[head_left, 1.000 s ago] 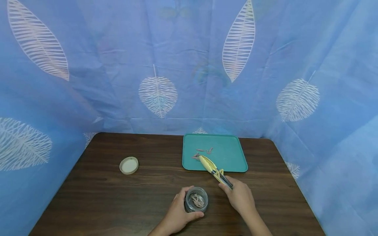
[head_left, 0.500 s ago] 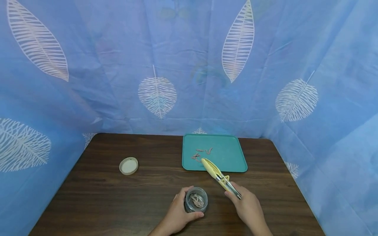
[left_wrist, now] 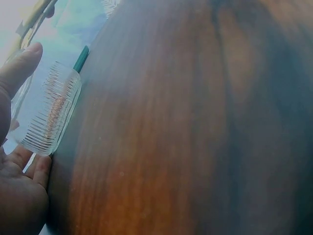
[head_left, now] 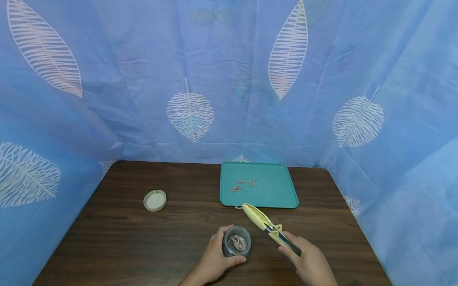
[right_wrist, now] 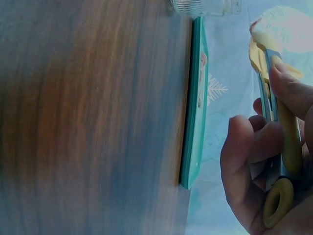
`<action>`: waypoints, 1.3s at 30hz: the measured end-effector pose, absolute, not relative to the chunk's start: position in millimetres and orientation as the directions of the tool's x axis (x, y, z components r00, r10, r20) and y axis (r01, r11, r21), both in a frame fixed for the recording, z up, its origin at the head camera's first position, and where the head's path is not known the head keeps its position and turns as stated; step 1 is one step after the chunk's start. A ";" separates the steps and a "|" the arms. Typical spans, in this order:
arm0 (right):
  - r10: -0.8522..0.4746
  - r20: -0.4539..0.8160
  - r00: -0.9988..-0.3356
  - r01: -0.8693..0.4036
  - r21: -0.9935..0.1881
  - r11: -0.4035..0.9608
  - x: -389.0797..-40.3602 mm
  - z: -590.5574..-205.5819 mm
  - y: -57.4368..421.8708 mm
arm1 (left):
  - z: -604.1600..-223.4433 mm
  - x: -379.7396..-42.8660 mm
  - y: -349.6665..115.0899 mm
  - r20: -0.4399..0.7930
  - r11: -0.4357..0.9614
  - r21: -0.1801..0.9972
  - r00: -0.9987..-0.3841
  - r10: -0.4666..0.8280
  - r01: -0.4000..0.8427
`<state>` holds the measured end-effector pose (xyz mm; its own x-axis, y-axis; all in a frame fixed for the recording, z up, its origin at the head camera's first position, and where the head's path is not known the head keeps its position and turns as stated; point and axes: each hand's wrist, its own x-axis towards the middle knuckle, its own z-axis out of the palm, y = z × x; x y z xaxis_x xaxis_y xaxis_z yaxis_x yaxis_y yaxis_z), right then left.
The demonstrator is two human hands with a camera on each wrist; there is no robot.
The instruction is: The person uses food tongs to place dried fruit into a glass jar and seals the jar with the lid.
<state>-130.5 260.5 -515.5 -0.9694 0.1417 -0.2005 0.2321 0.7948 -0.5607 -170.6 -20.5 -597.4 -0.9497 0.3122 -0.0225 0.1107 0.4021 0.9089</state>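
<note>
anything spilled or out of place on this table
Nothing looks spilled or askew. The left hand holds the jar upright, and pinkish strips lie on the tray. One strip by the tray's near edge could pass for dropped, but the right wrist view shows it at the tips of the tongs.

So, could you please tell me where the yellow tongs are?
In the head view, the tongs are in the right hand, up and right of the clear jar, tips showing at the teal tray's near edge.

Soft even light in head view, wrist views hazy, tabletop (left_wrist: 132, 147) blurred, backdrop (left_wrist: 73, 29) washed out
</note>
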 end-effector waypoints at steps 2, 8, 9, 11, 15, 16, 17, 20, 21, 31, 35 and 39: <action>0.141 -0.204 -0.969 0.235 -0.574 0.784 -126.5 -515.4 260.5 | -597.1 -170.5 -20.9 -0.018 0.401 0.909 -0.951 0.310 0.113; 0.116 -0.148 -0.982 0.178 -0.529 0.830 -116.9 -516.7 262.9 | -596.5 -169.6 -20.7 -0.026 0.410 0.906 -0.951 0.307 0.107; 0.113 -0.140 -0.984 0.170 -0.519 0.838 -115.8 -516.9 263.5 | -596.2 -169.4 -20.7 -0.022 0.410 0.905 -0.951 0.307 0.111; 0.105 -0.135 -0.985 0.159 -0.504 0.849 -113.4 -517.3 265.2 | -596.0 -169.1 -20.5 -0.014 0.409 0.905 -0.951 0.309 0.120; 0.096 -0.141 -0.985 0.154 -0.491 0.858 -108.8 -518.8 268.6 | -594.5 -169.0 -20.6 0.000 0.406 0.904 -0.951 0.309 0.132; 0.095 -0.144 -0.985 0.155 -0.494 0.856 -107.6 -519.3 269.4 | -594.1 -169.0 -20.6 0.001 0.406 0.904 -0.951 0.310 0.133; 0.096 -0.147 -0.985 0.157 -0.495 0.855 -106.1 -519.9 270.0 | -593.8 -168.9 -20.6 0.001 0.408 0.903 -0.951 0.310 0.134; 0.092 -0.144 -0.985 0.152 -0.489 0.859 -102.0 -521.5 271.7 | -593.3 -168.3 -20.3 -0.007 0.413 0.902 -0.950 0.312 0.128; 0.086 -0.142 -0.986 0.145 -0.487 0.861 -101.0 -521.9 272.3 | -592.8 -167.8 -20.3 -0.014 0.414 0.902 -0.950 0.311 0.122; -0.064 -0.095 -0.993 -0.009 -0.490 0.872 -94.8 -519.8 282.5 | -594.5 -167.5 -20.7 -0.020 0.419 0.901 -0.951 0.308 0.116; 0.000 -0.089 -0.996 0.044 -0.499 0.866 -95.0 -518.7 280.2 | -595.2 -168.9 -21.6 -0.026 0.406 0.907 -0.948 0.317 0.111; 0.039 -0.092 -0.995 0.081 -0.506 0.859 -95.5 -515.7 277.8 | -596.5 -169.9 -21.6 -0.027 0.398 0.911 -0.946 0.322 0.109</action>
